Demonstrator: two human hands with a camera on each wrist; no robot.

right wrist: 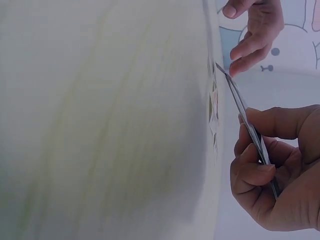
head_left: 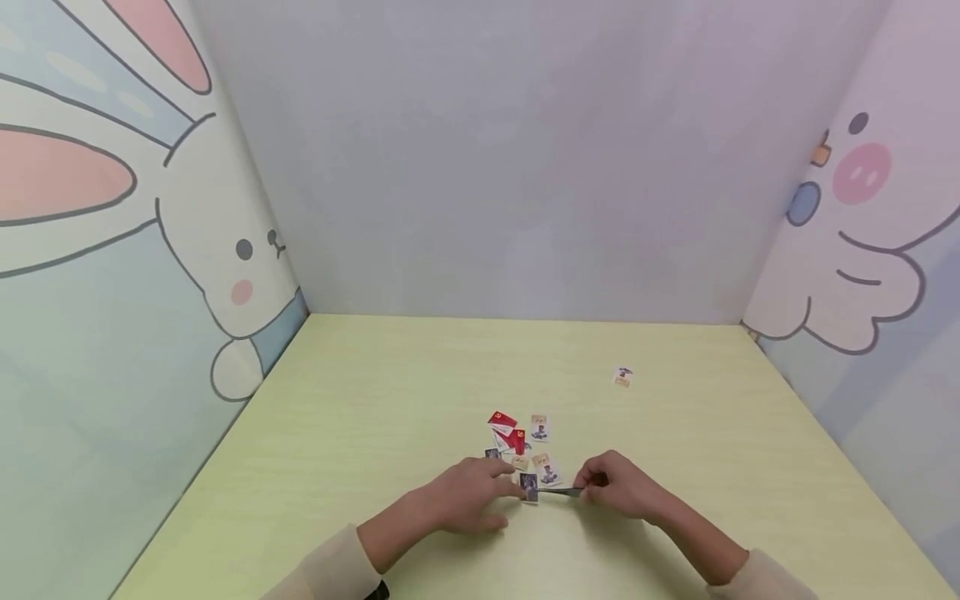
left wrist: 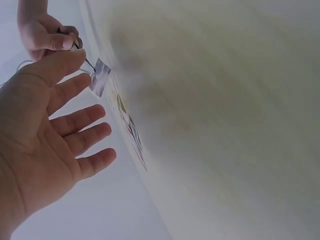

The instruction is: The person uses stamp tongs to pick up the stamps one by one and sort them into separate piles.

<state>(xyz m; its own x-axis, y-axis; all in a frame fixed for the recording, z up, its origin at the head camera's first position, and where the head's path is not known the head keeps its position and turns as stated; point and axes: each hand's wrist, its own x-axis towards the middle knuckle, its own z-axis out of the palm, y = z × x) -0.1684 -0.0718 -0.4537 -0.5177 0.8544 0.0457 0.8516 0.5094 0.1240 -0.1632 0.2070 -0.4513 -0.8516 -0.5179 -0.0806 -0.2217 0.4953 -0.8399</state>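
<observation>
My right hand (head_left: 618, 487) pinches slim metal tweezers (right wrist: 240, 102) between thumb and fingers. The tweezer tips point left and meet a small dark printed stamp (head_left: 529, 481). In the left wrist view that stamp (left wrist: 101, 76) stands tilted up at the tips. My left hand (head_left: 471, 495) hovers with its fingers spread, fingertips right at the stamp's left edge in the head view. Just beyond lie a pale stamp with a picture (head_left: 549, 472) and a small cream stamp (head_left: 520, 462). Another dark stamp (head_left: 492, 453) is partly hidden behind the left hand.
Overlapping red and white stamps (head_left: 507, 432) lie behind the hands, with a pale picture stamp (head_left: 540, 427) to their right. One more stamp (head_left: 623, 377) lies farther back right. The pale yellow table (head_left: 390, 375) is bounded by a grey back wall (head_left: 517, 167) and cartoon-printed side walls.
</observation>
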